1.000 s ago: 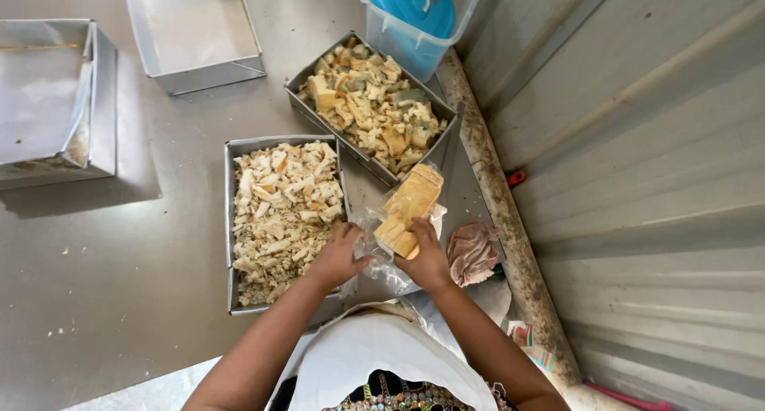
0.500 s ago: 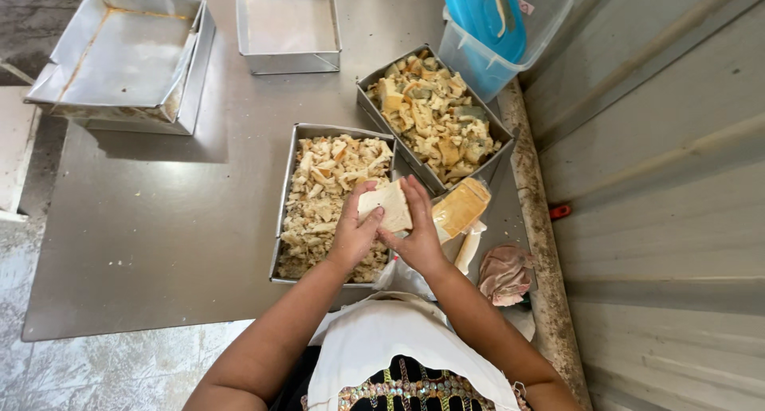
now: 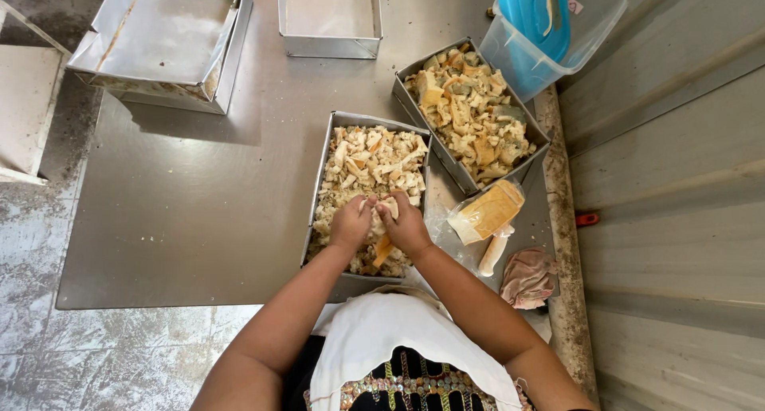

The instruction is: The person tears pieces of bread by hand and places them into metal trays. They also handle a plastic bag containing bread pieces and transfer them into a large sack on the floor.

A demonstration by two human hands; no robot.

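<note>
Both hands work over the near metal tray [image 3: 320, 189], which sits at the tabletop's [image 3: 199, 212] front edge, right of centre, and is full of torn bread pieces [image 3: 368, 165]. Left hand [image 3: 351, 222] and right hand [image 3: 405, 226] meet just above the tray's near half, knuckles up, fingertips facing each other. Fingers of both hands are curled in and pinched on one pale bread piece [image 3: 387, 206] held between them; the left fingers [image 3: 368, 204] grip its left end, the right fingers its right end. It looks like a tearing grip, though the exact finger contact is partly hidden by the knuckles. An orange-brown crust strip [image 3: 383, 250] shows below the right hand, over the tray's pile.

Second metal tray [image 3: 413, 66], angled, touches the first at its far right corner and holds bigger yellow-tan bread chunks [image 3: 470, 116]. Just right of the hands, a clear bag with a sliced loaf [image 3: 486, 212] lies on the tabletop near the right edge. A pinkish cloth [image 3: 527, 277] sits at the front right corner. Blue-lidded clear plastic tub [image 3: 535, 28] stands at the far right corner. Two empty metal trays sit along the far edge: one at the left [image 3: 159, 40], one centre [image 3: 330, 16].
</note>
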